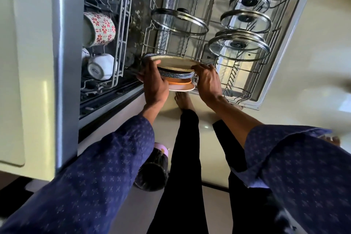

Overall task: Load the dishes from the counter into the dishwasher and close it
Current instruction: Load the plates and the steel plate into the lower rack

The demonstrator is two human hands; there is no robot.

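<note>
both hands are carrying a stack of plates (175, 74) over the near edge of the pulled-out lower rack (245, 74), most likely so the plates can be dropped one by one into the tines below. the left hand (154, 81) is gripping the stack's left side, fingers curled under and thumb over the top rim, taking the weight; the right hand (206, 80) is gripping the right side, fingertips on the top plate's edge, probably readying to peel it off. the stack is being held level, which is keeping the mixed plates from sliding apart. four glass lids (179, 23) are standing tilted in the rack further back, leaving the near tines free for plates. in the upper rack (121, 30) a patterned mug (99, 29) and white cups (100, 66) are lying on their sides. the door (296, 30) is lying open under the rack, so closing is not yet possible.
</note>
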